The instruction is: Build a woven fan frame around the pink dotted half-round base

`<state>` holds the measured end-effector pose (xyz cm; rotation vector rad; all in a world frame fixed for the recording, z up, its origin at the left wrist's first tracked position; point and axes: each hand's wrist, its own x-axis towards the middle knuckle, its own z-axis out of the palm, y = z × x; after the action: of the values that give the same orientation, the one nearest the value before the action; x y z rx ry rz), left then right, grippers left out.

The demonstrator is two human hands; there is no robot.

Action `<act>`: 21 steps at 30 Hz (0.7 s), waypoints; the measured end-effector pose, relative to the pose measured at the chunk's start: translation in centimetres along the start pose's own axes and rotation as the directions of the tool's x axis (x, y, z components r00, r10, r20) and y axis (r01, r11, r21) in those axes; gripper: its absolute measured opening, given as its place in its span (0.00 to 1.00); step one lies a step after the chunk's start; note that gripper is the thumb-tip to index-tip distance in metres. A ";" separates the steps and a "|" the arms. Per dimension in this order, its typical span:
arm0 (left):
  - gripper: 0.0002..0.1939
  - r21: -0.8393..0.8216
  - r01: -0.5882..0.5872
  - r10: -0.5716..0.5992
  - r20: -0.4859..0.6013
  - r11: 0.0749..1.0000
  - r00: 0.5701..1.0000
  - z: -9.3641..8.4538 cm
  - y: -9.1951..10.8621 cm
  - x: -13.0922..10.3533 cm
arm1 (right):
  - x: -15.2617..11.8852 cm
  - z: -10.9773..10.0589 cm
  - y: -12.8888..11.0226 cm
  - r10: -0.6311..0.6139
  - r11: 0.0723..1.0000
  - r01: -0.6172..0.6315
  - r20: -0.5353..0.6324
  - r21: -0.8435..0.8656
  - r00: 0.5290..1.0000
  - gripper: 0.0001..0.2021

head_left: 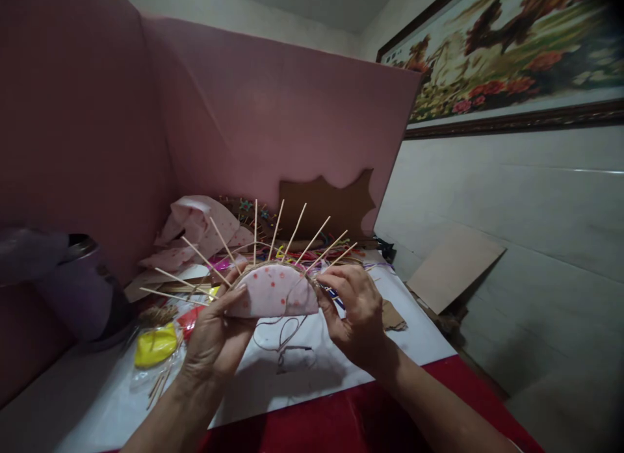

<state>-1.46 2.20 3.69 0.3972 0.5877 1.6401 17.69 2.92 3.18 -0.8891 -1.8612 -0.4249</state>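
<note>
Both hands are holding one pink fabric half-disc [273, 292] above the white bench [341, 355]: the left hand [214, 339] is gripping its left edge, the right hand [353, 310] is pinching cord at its right rim, seemingly weaving. About ten thin sticks [292, 235] are fanning from it; the next pass likely needs threading between them.

Both bare forearms reach forward and converge; the left hand [214, 336] is raised palm inward, thumb up and fingers curled in a grip, while the right hand [353, 310] faces it, fingertips pinched together
</note>
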 end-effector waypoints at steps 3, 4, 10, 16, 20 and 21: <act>0.21 0.007 -0.008 0.007 0.024 1.000 1.000 0.0 0.0 -0.1 | 0.6 0.4 -0.3 -0.071 0.993 0.080 0.104 -0.085 0.992 0.16; 0.21 0.009 -0.007 0.006 0.026 1.000 1.000 0.0 0.0 -0.1 | 0.9 0.5 -0.3 -0.104 0.988 0.118 0.131 -0.104 0.986 0.14; 0.19 -0.004 -0.022 0.022 -0.006 1.000 1.000 0.1 0.2 0.2 | 1.5 0.4 0.3 -0.181 0.972 0.209 0.225 -0.105 0.957 0.06; 0.18 -0.023 -0.047 0.046 -0.037 0.999 0.998 0.0 0.9 0.7 | 0.5 -1.1 1.7 -0.217 0.915 0.319 0.365 -0.247 0.905 0.07; 0.17 -0.027 -0.080 0.078 -0.052 0.996 0.996 -0.1 1.4 0.8 | -0.6 -1.9 2.9 -0.228 0.850 0.392 0.425 -0.352 0.876 0.06; 0.17 -0.020 -0.084 0.083 -0.057 0.996 0.995 -0.1 1.6 0.9 | -0.8 -2.1 3.2 -0.218 0.839 0.396 0.437 -0.373 0.873 0.05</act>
<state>-2.89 2.90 4.49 0.3646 0.6007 1.7413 21.61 3.43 3.14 -1.0248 -2.3317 -0.9855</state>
